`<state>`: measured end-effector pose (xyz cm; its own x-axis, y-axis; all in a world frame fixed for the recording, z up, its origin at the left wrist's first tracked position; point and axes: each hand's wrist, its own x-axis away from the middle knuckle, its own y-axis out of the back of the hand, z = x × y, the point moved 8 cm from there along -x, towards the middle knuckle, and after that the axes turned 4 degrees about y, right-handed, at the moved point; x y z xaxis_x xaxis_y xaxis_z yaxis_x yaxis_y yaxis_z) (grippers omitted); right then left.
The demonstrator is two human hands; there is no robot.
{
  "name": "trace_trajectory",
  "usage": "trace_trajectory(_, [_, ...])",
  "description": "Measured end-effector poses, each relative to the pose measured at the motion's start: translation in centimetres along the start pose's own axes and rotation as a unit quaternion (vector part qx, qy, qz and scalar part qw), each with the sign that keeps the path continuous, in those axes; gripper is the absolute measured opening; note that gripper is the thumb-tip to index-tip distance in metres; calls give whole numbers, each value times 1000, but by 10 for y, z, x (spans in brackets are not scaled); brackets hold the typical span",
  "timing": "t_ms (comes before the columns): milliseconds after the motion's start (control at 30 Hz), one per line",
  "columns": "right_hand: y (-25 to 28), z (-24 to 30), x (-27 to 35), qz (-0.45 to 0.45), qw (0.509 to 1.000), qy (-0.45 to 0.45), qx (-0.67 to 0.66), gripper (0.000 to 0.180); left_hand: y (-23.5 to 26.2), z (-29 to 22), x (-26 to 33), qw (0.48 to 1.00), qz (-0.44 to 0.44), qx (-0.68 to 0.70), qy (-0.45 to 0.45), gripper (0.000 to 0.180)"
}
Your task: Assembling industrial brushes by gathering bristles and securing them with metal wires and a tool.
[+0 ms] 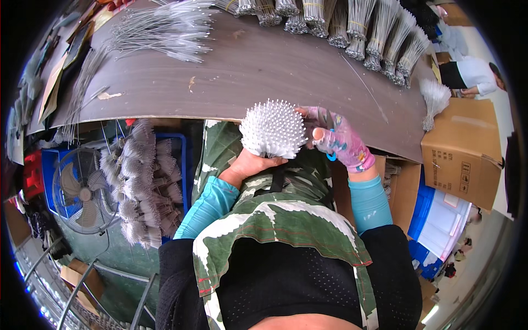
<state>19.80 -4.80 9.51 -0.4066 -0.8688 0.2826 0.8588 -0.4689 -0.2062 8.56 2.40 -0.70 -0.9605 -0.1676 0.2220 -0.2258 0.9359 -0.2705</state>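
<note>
Nearest in the scene, a camouflage-patterned apron point(286, 220) is being worn over a black top, with light blue sleeves point(206, 208) covering both forearms. Just beyond the apron, at the near edge of the desk point(231, 71), a tight white bundle of thin bristle-like sticks point(273, 129) is being held upright, its rounded spiky top being turned toward the camera. The bundle is being grasped from below by the bare left hand point(250, 165), whose grip is being kept closed around the lower stems. The right hand point(336, 138), in a pink patterned glove, is being held against the right side of the bundle, its fingers being curled near the tips; whether anything is being pinched in that grip cannot be told. To the near left, below the desk, a floor fan point(82, 192) is standing beside a heap of grey brush-like bundles point(146, 181). To the right, a brown cardboard box point(462, 154) is being used to carry a small white tuft point(434, 99). On the far part of the desk, loose grey wires point(159, 27) are lying spread at the left, and tied bundles of wire point(352, 25) are being kept in a row along the far right edge.
</note>
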Motion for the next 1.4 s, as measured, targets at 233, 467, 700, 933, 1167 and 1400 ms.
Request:
trace_trajectory(233, [23, -5, 13, -127, 992, -6, 17, 22, -3, 10, -7, 1000, 2, -12, 1, 58])
trace_trajectory(467, [12, 5, 13, -113, 989, 65, 71, 11, -4, 24, -9, 999, 35, 24, 20, 44])
trace_trajectory(700, [-2, 19, 13, -77, 967, 136, 203, 14, -3, 38, -7, 997, 38, 43, 42, 44])
trace_trajectory(933, [-7, 20, 14, -91, 951, 158, 249, 14, -4, 31, -8, 995, 51, 76, 26, 45])
trace_trajectory(1167, [-12, 50, 10, -119, 952, 184, 215, 4, 0, 32, -6, 995, 41, 80, 43, 49])
trace_trajectory(1400, [35, 211, 16, -251, 892, 373, 31, 13, -9, 11, -6, 994, 72, 75, 43, 55])
